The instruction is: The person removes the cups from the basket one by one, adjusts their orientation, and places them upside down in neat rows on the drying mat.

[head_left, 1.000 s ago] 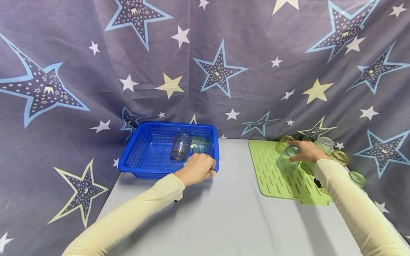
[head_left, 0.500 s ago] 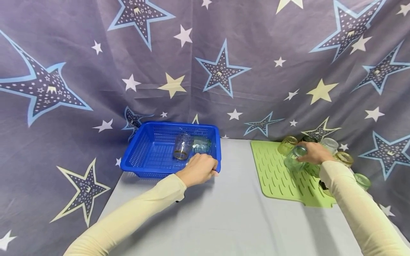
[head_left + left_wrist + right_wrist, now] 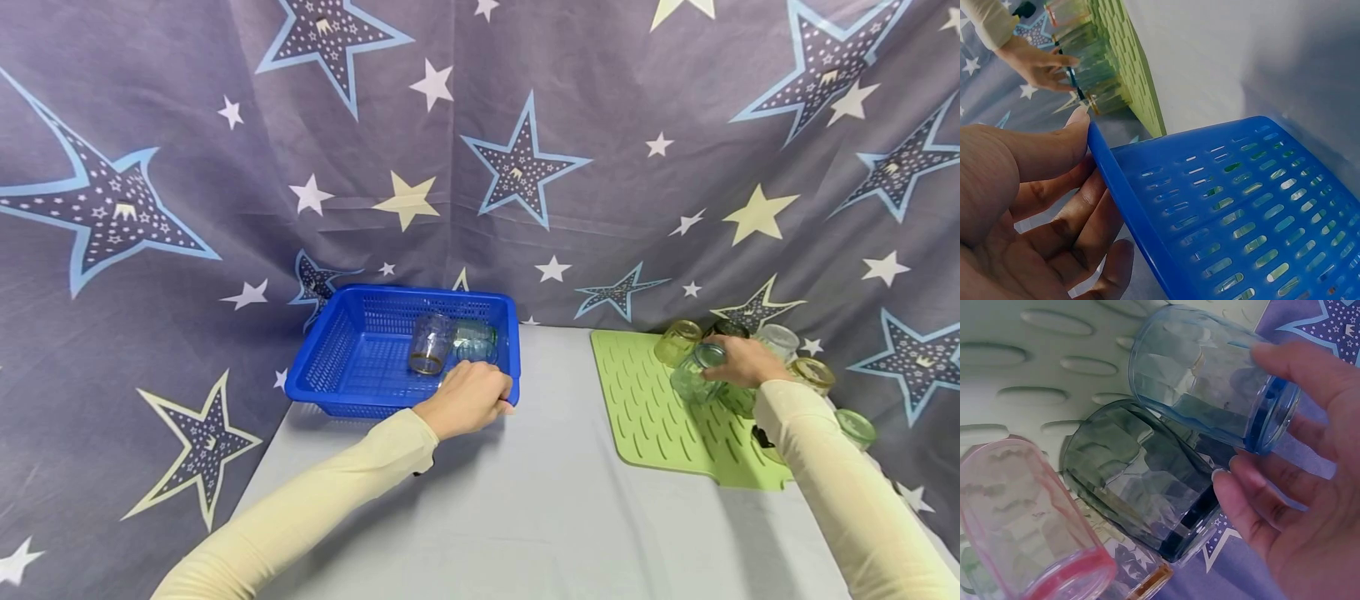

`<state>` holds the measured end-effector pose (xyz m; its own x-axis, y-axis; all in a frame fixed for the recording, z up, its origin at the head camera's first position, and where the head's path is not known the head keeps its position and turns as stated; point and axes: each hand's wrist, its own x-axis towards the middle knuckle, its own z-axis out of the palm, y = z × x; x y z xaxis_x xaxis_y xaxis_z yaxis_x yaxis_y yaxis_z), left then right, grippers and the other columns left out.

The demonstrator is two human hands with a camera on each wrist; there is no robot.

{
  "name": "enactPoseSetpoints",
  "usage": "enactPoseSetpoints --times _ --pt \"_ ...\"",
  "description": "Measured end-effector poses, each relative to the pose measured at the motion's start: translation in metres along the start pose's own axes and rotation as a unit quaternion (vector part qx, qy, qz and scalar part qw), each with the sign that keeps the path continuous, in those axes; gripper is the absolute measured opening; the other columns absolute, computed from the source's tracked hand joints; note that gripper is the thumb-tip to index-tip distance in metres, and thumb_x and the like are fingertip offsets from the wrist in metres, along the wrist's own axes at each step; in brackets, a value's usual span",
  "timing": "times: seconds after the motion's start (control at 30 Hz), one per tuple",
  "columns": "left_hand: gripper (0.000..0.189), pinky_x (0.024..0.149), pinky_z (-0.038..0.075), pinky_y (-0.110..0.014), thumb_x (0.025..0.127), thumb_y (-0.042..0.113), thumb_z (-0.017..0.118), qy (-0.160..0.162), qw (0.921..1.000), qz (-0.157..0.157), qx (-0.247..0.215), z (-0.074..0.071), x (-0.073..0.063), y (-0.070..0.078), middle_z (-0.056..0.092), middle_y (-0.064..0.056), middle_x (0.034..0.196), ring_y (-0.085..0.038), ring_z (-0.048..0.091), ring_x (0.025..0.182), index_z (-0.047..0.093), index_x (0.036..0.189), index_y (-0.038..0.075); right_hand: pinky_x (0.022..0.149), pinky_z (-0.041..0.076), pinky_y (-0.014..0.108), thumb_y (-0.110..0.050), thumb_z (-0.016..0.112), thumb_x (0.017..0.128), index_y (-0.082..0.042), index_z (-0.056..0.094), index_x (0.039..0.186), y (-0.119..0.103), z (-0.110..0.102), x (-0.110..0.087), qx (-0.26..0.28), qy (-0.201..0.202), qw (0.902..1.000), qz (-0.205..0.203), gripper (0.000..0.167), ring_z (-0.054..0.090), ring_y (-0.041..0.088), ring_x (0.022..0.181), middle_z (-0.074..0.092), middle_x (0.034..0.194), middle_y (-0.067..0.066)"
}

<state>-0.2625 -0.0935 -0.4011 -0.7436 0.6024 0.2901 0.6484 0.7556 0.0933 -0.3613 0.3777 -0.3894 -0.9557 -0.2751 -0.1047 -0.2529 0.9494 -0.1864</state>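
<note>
My left hand (image 3: 467,398) grips the near right corner of the blue plastic basket (image 3: 311,379). In the left wrist view the thumb lies on the basket's rim (image 3: 1124,187), with fingers curled beneath. Over the green mat (image 3: 637,408), my right hand (image 3: 750,360) holds an upside-down blue-tinted drinking glass (image 3: 692,383) near its base. The right wrist view shows the thumb on one side of this blue glass (image 3: 1204,381) and fingers around the other, partly hidden. A dark glass (image 3: 1138,475) stands right beside it, close to the fingertips.
Several upturned glasses crowd the mat: yellow (image 3: 677,343), clear (image 3: 778,340), amber (image 3: 812,375) and green (image 3: 855,427). Inside the basket lie a clear glass (image 3: 430,343) and a green one (image 3: 476,335). A star-patterned cloth (image 3: 517,250) hangs behind the white table (image 3: 540,517).
My right hand and the blue glass have shifted slightly right, closer to the neighbouring glasses. The head view has turned a little. My left hand keeps its place on the basket.
</note>
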Motion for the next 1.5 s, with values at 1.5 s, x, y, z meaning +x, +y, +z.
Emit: enactPoseSetpoints --times 1.5 --pt "0.04 0.049 0.032 -0.026 0.091 0.023 0.082 -0.009 0.9995 -0.006 -0.029 -0.001 -0.001 0.0 0.051 0.008 0.061 -0.009 0.043 0.053 0.055 0.062 0.022 0.087 0.05 0.064 -0.033 0.072 0.095 0.01 0.056 0.137 -0.019 -0.002 -0.006 -0.006 0.08 0.9966 -0.022 0.062 0.064 0.051 0.102 0.064 0.119 0.035"
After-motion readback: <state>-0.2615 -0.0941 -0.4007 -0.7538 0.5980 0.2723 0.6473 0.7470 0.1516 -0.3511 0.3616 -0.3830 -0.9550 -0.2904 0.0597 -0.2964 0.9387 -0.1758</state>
